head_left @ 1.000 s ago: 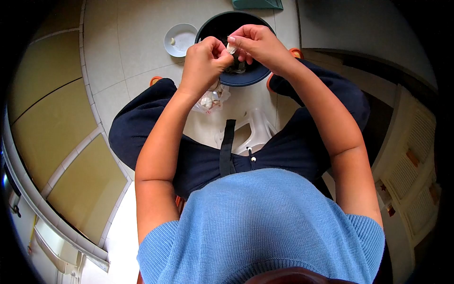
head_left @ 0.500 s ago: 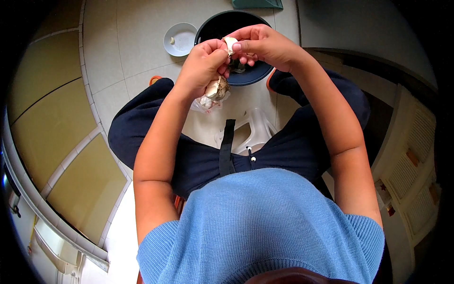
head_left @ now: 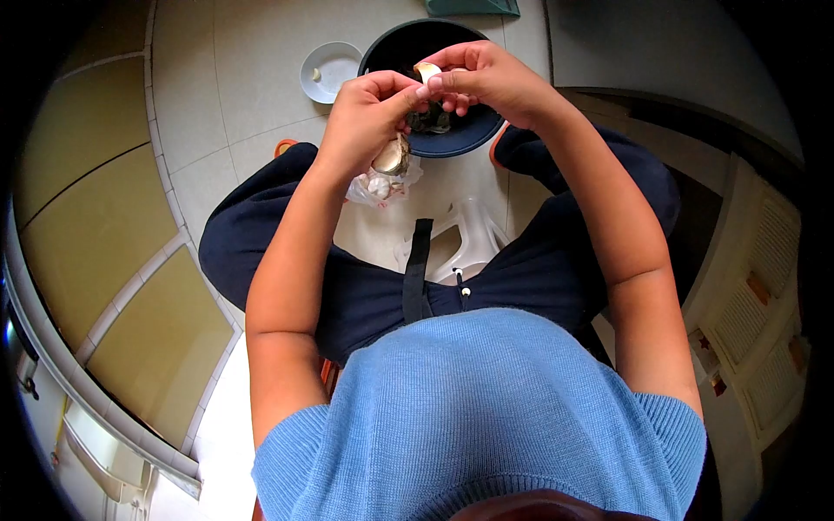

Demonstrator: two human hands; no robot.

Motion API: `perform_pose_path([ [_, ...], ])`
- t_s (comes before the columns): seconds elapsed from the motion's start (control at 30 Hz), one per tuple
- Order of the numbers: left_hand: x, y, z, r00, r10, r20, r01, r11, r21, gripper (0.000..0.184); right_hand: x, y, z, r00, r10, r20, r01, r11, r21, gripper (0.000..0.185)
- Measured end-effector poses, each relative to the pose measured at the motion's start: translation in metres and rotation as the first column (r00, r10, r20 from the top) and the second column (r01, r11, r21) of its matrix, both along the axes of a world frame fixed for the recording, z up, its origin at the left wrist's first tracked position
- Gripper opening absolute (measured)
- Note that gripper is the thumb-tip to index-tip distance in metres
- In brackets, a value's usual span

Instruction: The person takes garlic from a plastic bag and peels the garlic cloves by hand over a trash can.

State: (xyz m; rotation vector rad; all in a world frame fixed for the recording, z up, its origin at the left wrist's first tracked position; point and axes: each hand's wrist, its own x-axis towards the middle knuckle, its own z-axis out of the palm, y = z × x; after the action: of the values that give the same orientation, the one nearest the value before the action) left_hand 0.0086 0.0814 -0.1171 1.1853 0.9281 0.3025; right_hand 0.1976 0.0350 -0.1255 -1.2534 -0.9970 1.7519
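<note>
Over a dark bucket (head_left: 476,137), my right hand (head_left: 495,82) pinches a pale garlic clove (head_left: 428,71) between thumb and forefinger. My left hand (head_left: 369,117) is closed, its thumb and forefinger tips at the lower edge of the clove. Its lower fingers hold a partly opened garlic bulb (head_left: 392,156), which hangs below the palm; these fingers are mostly hidden. Under the bulb lies a clear plastic bag (head_left: 401,189) with garlic bulbs (head_left: 379,186) in it. Some peel-like scraps (head_left: 430,120) show inside the bucket.
A white bowl (head_left: 307,85) with one peeled clove (head_left: 316,75) stands on the tiled floor, left of the bucket. A white plastic stool (head_left: 472,233) is between my legs. Behind the bucket lies a green dustpan-like object (head_left: 473,8). Orange footwear (head_left: 285,145) shows by my left knee.
My left hand has shifted slightly up and left with the bulb, its thumb now at the clove's lower edge. The clove has tilted between my right fingers, and more of the bag shows.
</note>
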Motion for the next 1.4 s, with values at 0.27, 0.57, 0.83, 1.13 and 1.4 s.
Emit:
perform_pose_path([
  [0.27, 0.001, -0.001, -0.008, 1.000, -0.011, 0.010, 0.010, 0.996, 0.092, 0.013, -0.001, 0.001, -0.003, 0.999, 0.029, -0.027, -0.030, 0.999, -0.039, 0.025],
  [0.57, 0.004, -0.007, -0.005, 1.000, 0.010, 0.006, -0.011, 0.994, 0.109, 0.011, 0.002, 0.001, 0.001, 0.990, 0.056, -0.131, -0.074, 0.988, -0.134, 0.029],
  [0.83, 0.008, -0.012, -0.003, 0.993, 0.104, -0.057, -0.088, 0.968, 0.236, 0.013, -0.001, 0.002, -0.003, 0.974, -0.042, -0.224, 0.006, 0.987, -0.161, 0.023],
  [1.13, 0.006, -0.009, -0.015, 0.991, 0.055, -0.123, 0.011, 0.878, 0.479, 0.017, -0.006, 0.000, -0.004, 0.997, -0.011, -0.077, -0.001, 0.988, -0.153, 0.020],
  [1.4, 0.007, -0.008, -0.012, 0.976, 0.153, -0.155, -0.078, 0.910, 0.407, 0.015, -0.008, 0.000, -0.009, 0.979, -0.043, -0.197, 0.033, 0.998, -0.057, 0.018],
])
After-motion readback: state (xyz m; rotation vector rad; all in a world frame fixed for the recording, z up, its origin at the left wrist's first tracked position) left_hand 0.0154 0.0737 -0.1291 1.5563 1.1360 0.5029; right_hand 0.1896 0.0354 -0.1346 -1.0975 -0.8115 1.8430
